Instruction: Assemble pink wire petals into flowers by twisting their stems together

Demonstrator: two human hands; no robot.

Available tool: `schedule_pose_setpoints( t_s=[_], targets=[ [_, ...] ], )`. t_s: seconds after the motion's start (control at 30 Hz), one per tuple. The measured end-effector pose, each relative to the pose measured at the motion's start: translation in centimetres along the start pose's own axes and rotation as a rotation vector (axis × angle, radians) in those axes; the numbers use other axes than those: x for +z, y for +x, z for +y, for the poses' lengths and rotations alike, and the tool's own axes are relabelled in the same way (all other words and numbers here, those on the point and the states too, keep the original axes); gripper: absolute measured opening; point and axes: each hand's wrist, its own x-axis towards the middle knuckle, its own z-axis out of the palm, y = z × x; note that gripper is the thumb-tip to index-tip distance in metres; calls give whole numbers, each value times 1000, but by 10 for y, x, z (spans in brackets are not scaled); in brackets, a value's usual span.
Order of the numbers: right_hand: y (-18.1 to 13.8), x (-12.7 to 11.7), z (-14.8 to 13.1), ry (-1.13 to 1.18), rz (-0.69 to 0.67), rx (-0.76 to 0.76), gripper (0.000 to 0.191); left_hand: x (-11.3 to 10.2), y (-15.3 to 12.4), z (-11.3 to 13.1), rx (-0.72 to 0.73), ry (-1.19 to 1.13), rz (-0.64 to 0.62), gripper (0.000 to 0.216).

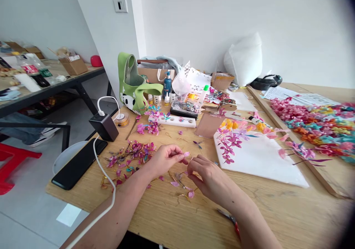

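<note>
My left hand (166,159) pinches a small pale pink petal (186,154) between thumb and fingertips over the middle of the wooden table (155,219). Close to its right, my right hand (207,172) is closed with its fingertips bent together; what they grip is hidden. Under and between the hands lie loose pink petals (191,194) on thin gold wires. A heap of magenta wired petals (138,151) spreads left of my left hand. Red-handled pliers or cutters (227,215) lie partly beneath my right forearm.
A white foam board (260,160) holding wire flowers (229,142) is on the right. At left are a black phone (79,164) and a charger block (104,126) whose white cable crosses my left forearm. Small bottles (166,100) and a green bag (133,86) stand behind.
</note>
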Motion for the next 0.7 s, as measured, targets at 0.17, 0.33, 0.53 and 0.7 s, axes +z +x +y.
schedule_pose_setpoints(
  t_s=[0.17,0.33,0.53,0.7],
  targets=[
    [0,-4,2,88,96,-15,13,1,0,-2,-31,-42,-15,28],
    [4,0,6,122,229,8,12,1,1,-3,5,-41,-11,31],
    [8,4,4,230,311,148,4,4,-1,1,32,-35,48,31],
    [10,4,6,621,257,364,30,5,-2,5,74,-60,128,29]
  ],
)
